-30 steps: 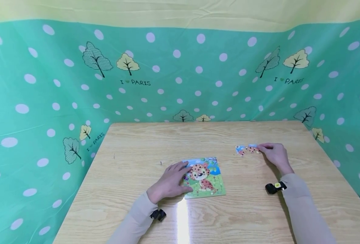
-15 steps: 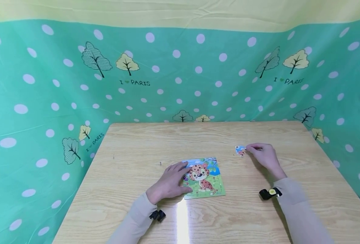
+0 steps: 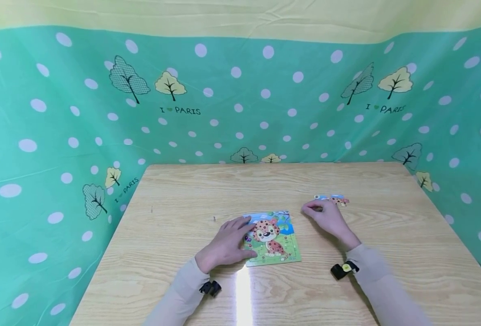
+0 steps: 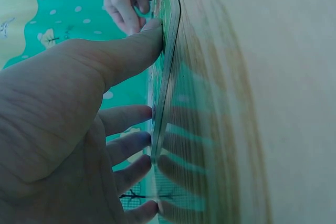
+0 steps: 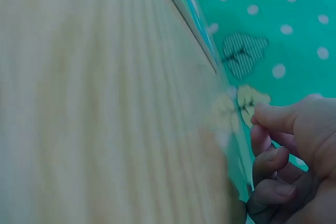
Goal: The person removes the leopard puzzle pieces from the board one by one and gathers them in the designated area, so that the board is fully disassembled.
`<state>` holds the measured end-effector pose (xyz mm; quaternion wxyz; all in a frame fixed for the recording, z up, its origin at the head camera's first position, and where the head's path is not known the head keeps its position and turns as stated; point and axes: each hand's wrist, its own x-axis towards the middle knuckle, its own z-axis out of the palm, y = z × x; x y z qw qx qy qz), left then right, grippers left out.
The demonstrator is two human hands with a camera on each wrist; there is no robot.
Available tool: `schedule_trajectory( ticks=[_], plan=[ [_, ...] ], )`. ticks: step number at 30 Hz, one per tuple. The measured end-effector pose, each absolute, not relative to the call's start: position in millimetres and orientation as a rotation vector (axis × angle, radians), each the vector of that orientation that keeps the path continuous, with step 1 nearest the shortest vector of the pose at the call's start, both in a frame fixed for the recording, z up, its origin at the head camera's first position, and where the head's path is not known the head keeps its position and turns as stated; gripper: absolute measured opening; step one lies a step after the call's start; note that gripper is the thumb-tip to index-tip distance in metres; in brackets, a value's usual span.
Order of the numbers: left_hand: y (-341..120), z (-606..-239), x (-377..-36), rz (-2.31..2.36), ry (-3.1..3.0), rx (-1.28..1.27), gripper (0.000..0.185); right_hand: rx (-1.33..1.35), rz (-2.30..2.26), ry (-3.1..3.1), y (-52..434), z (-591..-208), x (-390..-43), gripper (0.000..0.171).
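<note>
A leopard puzzle board (image 3: 274,240) lies flat on the wooden table (image 3: 183,190). My left hand (image 3: 234,235) rests on the board's left edge with straight fingers; in the left wrist view the thumb and fingertips (image 4: 142,114) press against the board's rim (image 4: 167,77). My right hand (image 3: 311,209) hovers low just right of the board's top corner, fingers curled with thumb and forefinger (image 5: 273,119) pinched as if on a small puzzle piece, which is mostly hidden. Two loose pieces (image 3: 337,199) lie just behind that hand.
A green polka-dot cloth (image 3: 61,136) with trees walls the table on three sides. Bare wood stretches behind the board and along the right side (image 3: 407,235). A bright glare streak (image 3: 244,290) lies near the front edge.
My right hand has moved left and nearer, from the loose pieces towards the board's top right corner. The orange piece is uncovered again. The left hand has stayed put.
</note>
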<state>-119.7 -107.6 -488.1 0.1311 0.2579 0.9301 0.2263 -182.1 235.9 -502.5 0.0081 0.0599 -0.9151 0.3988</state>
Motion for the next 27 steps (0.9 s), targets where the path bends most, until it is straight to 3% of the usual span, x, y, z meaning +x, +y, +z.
schedule_trajectory(
  ticks=[14, 21, 27],
  plan=[
    [-107.5, -486.5, -119.4, 0.666, 2.698, 0.744, 0.085, 0.418, 1.287, -2.949, 192.9, -504.3, -173.3, 0.019],
    [-107.5, -487.2, -120.3, 0.682, 2.695, 0.747, 0.084, 0.555, 1.18, -3.048, 187.0, -498.4, -172.6, 0.03],
    [-107.6, -487.5, -120.1, 0.683, 2.699, 0.752, 0.084, 0.646, 1.083, -3.152, 186.7, -485.8, -171.7, 0.053]
  ],
)
